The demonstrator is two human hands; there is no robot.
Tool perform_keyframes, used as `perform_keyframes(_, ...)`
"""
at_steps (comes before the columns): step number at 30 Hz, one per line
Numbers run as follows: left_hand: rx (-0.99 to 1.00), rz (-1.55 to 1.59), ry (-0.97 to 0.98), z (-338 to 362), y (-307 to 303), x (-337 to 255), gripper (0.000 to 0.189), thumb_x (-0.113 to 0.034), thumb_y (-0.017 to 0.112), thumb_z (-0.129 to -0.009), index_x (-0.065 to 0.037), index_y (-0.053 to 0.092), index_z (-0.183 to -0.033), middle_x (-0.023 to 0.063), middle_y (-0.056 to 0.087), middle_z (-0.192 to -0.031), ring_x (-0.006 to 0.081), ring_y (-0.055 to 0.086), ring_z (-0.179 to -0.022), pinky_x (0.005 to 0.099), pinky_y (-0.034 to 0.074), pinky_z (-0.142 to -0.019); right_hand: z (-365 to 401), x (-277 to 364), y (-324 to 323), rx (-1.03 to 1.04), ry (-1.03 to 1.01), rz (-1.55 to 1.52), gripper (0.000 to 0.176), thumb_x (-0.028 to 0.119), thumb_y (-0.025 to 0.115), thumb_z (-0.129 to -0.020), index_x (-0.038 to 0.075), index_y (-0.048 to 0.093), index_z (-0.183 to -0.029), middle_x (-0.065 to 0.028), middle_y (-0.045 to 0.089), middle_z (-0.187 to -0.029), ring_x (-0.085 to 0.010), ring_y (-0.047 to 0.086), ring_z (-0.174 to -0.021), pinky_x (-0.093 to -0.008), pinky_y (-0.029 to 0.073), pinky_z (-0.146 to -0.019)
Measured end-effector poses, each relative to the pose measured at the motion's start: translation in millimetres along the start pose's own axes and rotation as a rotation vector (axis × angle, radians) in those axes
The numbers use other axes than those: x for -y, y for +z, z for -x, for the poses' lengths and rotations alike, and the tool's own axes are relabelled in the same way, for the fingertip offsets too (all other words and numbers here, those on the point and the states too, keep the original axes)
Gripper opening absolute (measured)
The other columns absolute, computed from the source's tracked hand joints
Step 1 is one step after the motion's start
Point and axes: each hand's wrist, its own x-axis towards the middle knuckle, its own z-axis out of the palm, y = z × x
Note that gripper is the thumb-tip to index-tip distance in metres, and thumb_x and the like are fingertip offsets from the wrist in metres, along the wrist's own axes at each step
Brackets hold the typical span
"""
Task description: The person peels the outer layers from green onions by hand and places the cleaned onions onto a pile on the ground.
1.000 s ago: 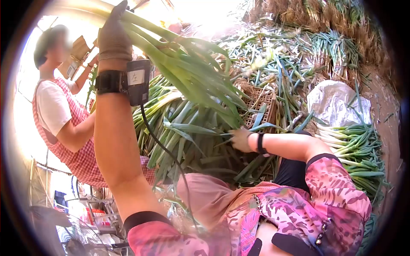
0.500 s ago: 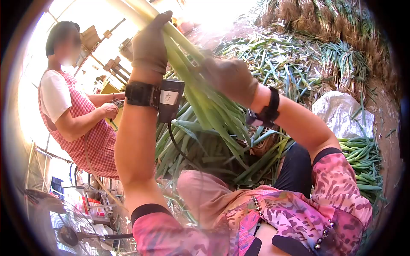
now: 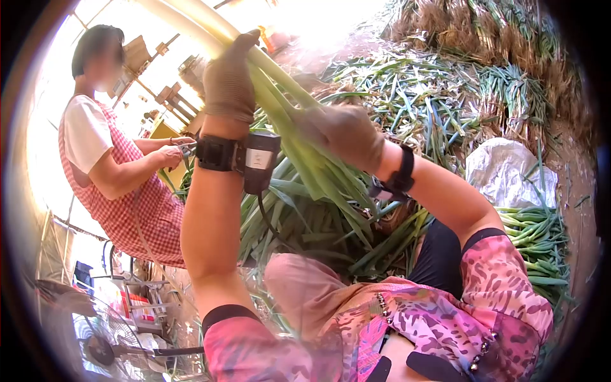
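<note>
My left hand (image 3: 229, 83), in a brown glove, is closed around the pale stalks of a bunch of green onions (image 3: 280, 118) held up in front of me. The white ends point to the upper left into bright light; the green leaves hang down to the right. My right hand (image 3: 347, 137), also gloved, is closed at the stalks below the left one, its fingers smeared by motion. More loose green onion leaves (image 3: 305, 223) lie in a pile under the bunch, close to my knees.
A co-worker (image 3: 127, 165) in a red checked apron stands at the left. A fan (image 3: 102, 350) is at lower left. Leaf litter (image 3: 401, 102), a white sack (image 3: 509, 172) and green onions (image 3: 538, 245) lie to the right; rooted bundles (image 3: 471, 32) line the back.
My left hand and the bunch have shifted slightly right and down. My right hand has moved slightly down along the stalks. The co-worker's hands have shifted slightly.
</note>
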Motion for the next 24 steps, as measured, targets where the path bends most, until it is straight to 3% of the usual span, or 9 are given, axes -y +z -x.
perform_keyframes(5,0.179,-0.172,0.268,-56,-80,35,0.030,-0.027,0.069,-0.088,-0.001,0.064,-0.102,0.0075,0.063,-0.087,0.0192,0.062,-0.079,0.0311,0.052,-0.073,126,15,-8,0.410,-0.024,-0.253,0.003,0.010,0.063,-0.080,0.011,0.060,-0.078,-0.0087,0.053,-0.062,-0.0298,0.057,-0.054,-0.0408,0.049,-0.053)
perform_keyframes(8,0.174,-0.118,0.179,-54,-105,29,0.028,-0.019,0.060,-0.096,0.000,0.064,-0.116,0.0089,0.067,-0.094,0.0195,0.066,-0.090,0.0295,0.053,-0.081,243,42,-28,1.486,-0.046,-0.051,0.019,0.013,0.060,-0.079,0.005,0.071,-0.093,-0.0139,0.070,-0.079,-0.0330,0.071,-0.074,-0.0436,0.056,-0.062)
perform_keyframes(10,0.114,0.161,-0.033,-52,-112,22,0.026,-0.018,0.059,-0.096,0.001,0.064,-0.113,0.0082,0.067,-0.096,0.0191,0.066,-0.093,0.0296,0.053,-0.083,286,50,-46,1.767,0.056,-0.135,0.020,0.018,0.062,-0.080,0.008,0.075,-0.093,-0.0126,0.073,-0.086,-0.0324,0.072,-0.085,-0.0446,0.057,-0.070)
perform_keyframes(12,0.136,0.040,0.112,-52,-120,27,0.025,-0.020,0.060,-0.096,0.001,0.065,-0.109,0.0077,0.066,-0.096,0.0188,0.065,-0.093,0.0301,0.053,-0.084,275,49,-57,1.866,0.145,-0.026,0.023,0.025,0.065,-0.080,0.012,0.075,-0.095,-0.0106,0.073,-0.090,-0.0314,0.071,-0.090,-0.0446,0.057,-0.075)
perform_keyframes(16,0.245,-0.320,0.201,-48,-110,36,0.026,-0.016,0.060,-0.095,-0.001,0.064,-0.117,0.0083,0.066,-0.096,0.0184,0.065,-0.092,0.0303,0.054,-0.083,158,30,-97,1.383,0.127,0.039,0.029,0.020,0.058,-0.084,0.010,0.065,-0.111,-0.0117,0.067,-0.073,-0.0323,0.069,-0.070,-0.0465,0.054,-0.060)
perform_keyframes(18,0.423,-0.654,0.451,-62,-107,59,0.029,-0.013,0.061,-0.094,-0.003,0.063,-0.121,0.0089,0.066,-0.097,0.0170,0.065,-0.091,0.0299,0.054,-0.080,104,11,-113,0.711,-0.052,0.071,0.038,0.010,0.060,-0.084,0.010,0.060,-0.122,-0.0069,0.062,-0.071,-0.0240,0.066,-0.065,-0.0363,0.051,-0.052)
perform_keyframes(19,0.446,-0.530,0.252,-38,-74,48,0.032,-0.022,0.063,-0.092,-0.001,0.065,-0.116,0.0073,0.066,-0.094,0.0175,0.065,-0.087,0.0293,0.053,-0.078,71,7,-123,0.551,-0.089,0.066,0.038,0.011,0.060,-0.084,0.010,0.059,-0.122,-0.0075,0.062,-0.073,-0.0249,0.066,-0.066,-0.0369,0.051,-0.053)
perform_keyframes(22,0.519,-0.397,-0.049,24,14,33,0.036,-0.033,0.066,-0.090,-0.001,0.068,-0.106,0.0051,0.067,-0.089,0.0164,0.064,-0.081,0.0289,0.051,-0.074,11,-3,-146,0.450,-0.157,0.235,0.039,0.014,0.060,-0.085,0.011,0.058,-0.124,-0.0096,0.063,-0.078,-0.0277,0.066,-0.071,-0.0387,0.051,-0.057)
perform_keyframes(24,0.844,-0.463,0.171,36,45,53,0.036,-0.034,0.070,-0.087,-0.001,0.070,-0.102,0.0054,0.068,-0.088,0.0152,0.065,-0.079,0.0290,0.051,-0.073,-1,-16,-166,0.471,-0.131,0.364,0.039,0.016,0.060,-0.086,0.011,0.058,-0.125,-0.0109,0.063,-0.081,-0.0295,0.065,-0.074,-0.0399,0.051,-0.060)
